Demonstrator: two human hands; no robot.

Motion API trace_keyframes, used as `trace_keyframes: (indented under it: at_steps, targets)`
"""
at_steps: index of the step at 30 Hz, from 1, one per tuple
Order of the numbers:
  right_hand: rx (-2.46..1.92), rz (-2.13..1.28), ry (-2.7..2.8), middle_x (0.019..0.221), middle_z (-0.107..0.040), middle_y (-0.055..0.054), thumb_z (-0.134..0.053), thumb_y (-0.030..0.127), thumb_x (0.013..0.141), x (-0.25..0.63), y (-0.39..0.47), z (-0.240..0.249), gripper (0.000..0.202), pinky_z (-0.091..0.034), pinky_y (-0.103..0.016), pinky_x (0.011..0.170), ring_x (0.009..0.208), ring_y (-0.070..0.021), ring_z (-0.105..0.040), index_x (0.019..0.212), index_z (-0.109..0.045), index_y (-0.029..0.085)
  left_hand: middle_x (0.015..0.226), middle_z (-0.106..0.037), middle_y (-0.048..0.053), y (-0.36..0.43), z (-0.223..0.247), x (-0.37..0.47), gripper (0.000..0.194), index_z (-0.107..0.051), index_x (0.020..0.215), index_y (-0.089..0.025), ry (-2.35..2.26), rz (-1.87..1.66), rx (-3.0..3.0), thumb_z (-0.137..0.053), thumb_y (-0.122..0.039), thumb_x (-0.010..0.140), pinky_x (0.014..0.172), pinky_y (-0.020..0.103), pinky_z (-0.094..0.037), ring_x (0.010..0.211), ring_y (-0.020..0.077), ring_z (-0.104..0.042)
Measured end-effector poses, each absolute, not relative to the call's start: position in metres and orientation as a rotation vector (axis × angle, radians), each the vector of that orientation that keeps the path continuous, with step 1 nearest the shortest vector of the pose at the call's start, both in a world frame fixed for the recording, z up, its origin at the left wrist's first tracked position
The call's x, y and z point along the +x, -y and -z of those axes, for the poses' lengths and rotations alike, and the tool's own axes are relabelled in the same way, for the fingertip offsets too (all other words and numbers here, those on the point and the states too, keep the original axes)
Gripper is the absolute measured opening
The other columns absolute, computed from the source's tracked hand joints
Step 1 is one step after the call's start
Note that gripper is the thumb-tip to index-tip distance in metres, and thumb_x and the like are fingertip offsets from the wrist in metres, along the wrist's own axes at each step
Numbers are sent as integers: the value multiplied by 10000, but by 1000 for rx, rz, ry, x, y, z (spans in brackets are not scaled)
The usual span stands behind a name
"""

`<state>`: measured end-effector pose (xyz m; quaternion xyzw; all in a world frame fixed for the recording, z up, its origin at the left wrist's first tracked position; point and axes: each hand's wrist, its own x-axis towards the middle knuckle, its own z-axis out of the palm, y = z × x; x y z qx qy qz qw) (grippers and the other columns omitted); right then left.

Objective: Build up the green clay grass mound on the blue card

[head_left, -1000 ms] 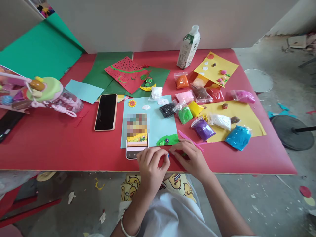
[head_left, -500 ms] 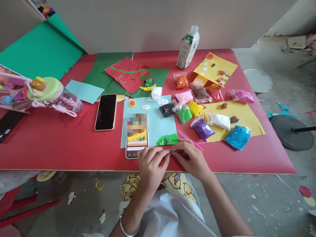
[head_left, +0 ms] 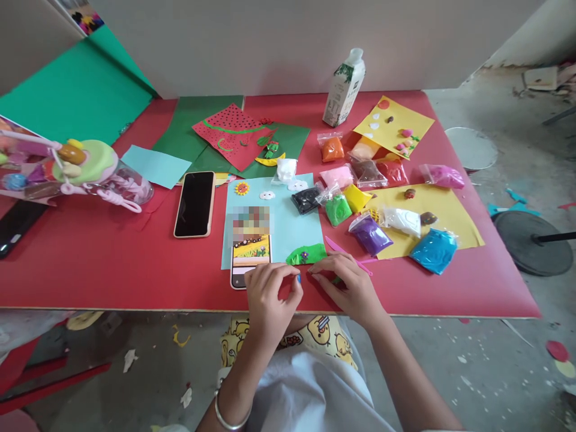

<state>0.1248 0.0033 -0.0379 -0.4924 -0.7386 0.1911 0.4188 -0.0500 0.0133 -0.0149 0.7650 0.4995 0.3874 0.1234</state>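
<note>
My left hand is closed, with a small bit of blue clay pinched between thumb and forefinger. To its right, my right hand has its fingertips drawn together low over the red table; whatever they hold is too small to make out. A scrap of green shows under the right palm. Just beyond both hands lies a light blue sheet bearing a clay sun, white clouds and a green clay patch with a purple flower. A lit phone rests on its lower left, partly behind my left hand.
Bags of coloured clay, including purple, blue and black, lie to the right. A pink clay tool is by my right hand. A dark phone lies left; a carton stands at the back.
My hands have moved apart. The left has drawn back to the left, so the blue clay between its fingertips shows more clearly. My right hand has barely moved.
</note>
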Motion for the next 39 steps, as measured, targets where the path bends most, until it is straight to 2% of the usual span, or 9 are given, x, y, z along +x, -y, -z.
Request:
trace_keyframes:
  at_steps: [4, 10, 13, 17, 23, 27, 32, 39]
  targets:
    - [-1222, -464, 1852, 828, -710, 1, -591, 121, 883, 124, -4, 36, 146, -528, -389, 805, 763, -168, -664, 956, -591, 247, 806, -688, -22, -10, 17, -47, 117, -582, 863, -210, -1426, -1094, 2277, -546, -103, 834, 744, 300, -375, 783, 143, -614]
    - [-1271, -419, 1794, 813, -714, -9, -598, 114, 880, 124, -5, 34, 135, -533, -382, 797, 757, -170, -670, 914, -600, 244, 861, -719, -9, -1, 23, -55, 108, -644, 883, -194, -1393, -858, 2764, -604, -100, 846, 767, 338, -356, 835, 172, -614]
    - [-1274, -416, 1795, 811, -716, -10, -604, 104, 873, 123, -4, 35, 140, -533, -380, 801, 755, -168, -669, 909, -600, 239, 960, -730, 19, 10, 27, -59, 181, -665, 1038, -163, -1379, -701, 2884, -593, -143, 874, 802, 353, -372, 884, 184, -608]
    - [-1277, -422, 1800, 821, -717, -10, -607, 100, 870, 123, -4, 37, 145, -532, -378, 807, 761, -164, -673, 916, -604, 237, 1115, -709, 47, 22, 32, -58, 355, -604, 1241, -134, -1386, -565, 2896, -539, -238, 907, 862, 371, -384, 957, 207, -585]
    - [-1278, -423, 1791, 809, -716, -6, -605, 119, 876, 123, -5, 35, 123, -536, -382, 800, 744, -167, -674, 905, -605, 239, 1134, -707, 26, 26, 32, -60, 324, -644, 1192, -168, -1358, -617, 2870, -551, -233, 889, 869, 369, -397, 992, 208, -578]
    - [-1285, -415, 1802, 806, -719, -8, -599, 119, 879, 123, -5, 34, 126, -539, -390, 804, 742, -171, -675, 906, -608, 242, 1180, -685, 29, 26, 32, -62, 391, -607, 1260, -193, -1423, -559, 2843, -582, -268, 878, 904, 376, -387, 1048, 218, -571]
    - [-1295, -419, 1789, 804, -716, -7, -600, 126, 880, 123, -5, 36, 123, -543, -384, 787, 748, -171, -673, 899, -604, 247, 1153, -690, 34, 35, 35, -63, 428, -573, 1310, -198, -1431, -612, 2783, -565, -280, 890, 960, 377, -357, 1047, 218, -564]
    - [-1322, -424, 1777, 808, -716, -9, -603, 128, 873, 122, -5, 37, 111, -538, -377, 797, 760, -173, -669, 891, -615, 238, 1220, -673, 37, 33, 36, -59, 409, -586, 1294, -169, -1479, -573, 2767, -533, -292, 907, 935, 402, -352, 1074, 244, -535]
